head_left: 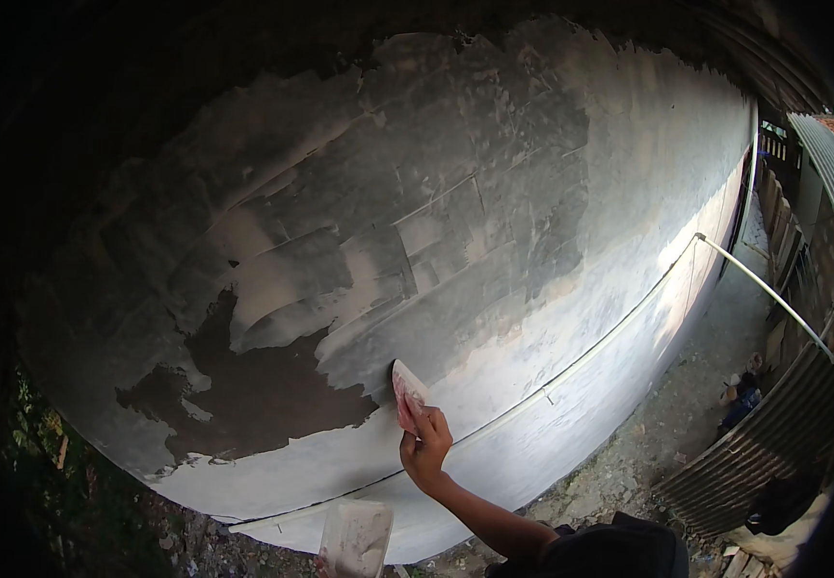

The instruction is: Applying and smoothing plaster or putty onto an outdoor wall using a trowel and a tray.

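Note:
My right hand is closed around a flat, wide-bladed putty knife, pale with reddish smears. Its blade meets the wall or is very close to it, beside the right end of a dark uncoated patch. Grey, streaky filler covers much of the wall above, with overlapping stroke marks. At the bottom edge is a whitish, smeared rectangular plastic container. A sliver of my left hand shows at its lower left side, seemingly gripping it; most of that hand is out of frame.
A thin white pipe runs along the lower wall, and another pipe branches off from it to the right. Corrugated sheets stand at the right. Rough ground lies below the wall, with plants at the lower left.

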A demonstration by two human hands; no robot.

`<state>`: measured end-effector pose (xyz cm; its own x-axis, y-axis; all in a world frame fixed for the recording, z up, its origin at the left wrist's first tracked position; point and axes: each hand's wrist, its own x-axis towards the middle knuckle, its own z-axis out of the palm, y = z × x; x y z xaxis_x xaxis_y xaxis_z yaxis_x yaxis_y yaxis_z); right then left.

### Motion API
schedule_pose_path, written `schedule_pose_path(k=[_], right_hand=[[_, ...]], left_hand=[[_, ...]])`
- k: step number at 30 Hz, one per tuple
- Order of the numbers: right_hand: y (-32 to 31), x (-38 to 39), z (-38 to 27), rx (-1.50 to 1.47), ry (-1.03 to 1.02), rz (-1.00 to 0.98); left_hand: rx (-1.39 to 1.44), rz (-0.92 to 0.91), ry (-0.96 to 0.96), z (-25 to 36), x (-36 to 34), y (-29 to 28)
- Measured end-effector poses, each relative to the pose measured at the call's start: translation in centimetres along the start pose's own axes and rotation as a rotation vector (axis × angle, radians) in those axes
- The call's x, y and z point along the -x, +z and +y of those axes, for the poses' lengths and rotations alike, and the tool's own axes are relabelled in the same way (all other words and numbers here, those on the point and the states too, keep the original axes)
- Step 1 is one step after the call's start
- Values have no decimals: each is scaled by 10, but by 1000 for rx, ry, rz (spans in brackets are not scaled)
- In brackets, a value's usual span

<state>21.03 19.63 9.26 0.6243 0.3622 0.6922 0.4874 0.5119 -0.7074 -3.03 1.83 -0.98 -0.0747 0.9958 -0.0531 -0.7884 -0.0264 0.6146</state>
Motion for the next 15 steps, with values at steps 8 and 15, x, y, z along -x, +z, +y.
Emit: schedule_pose_path(k=[8, 15], right_hand=[[8, 35, -41, -419, 84, -470], [-105, -112, 76, -182, 221, 312]], left_hand=[[-250, 225, 39, 9, 18, 24], [-211, 155, 103, 4, -9, -4]])
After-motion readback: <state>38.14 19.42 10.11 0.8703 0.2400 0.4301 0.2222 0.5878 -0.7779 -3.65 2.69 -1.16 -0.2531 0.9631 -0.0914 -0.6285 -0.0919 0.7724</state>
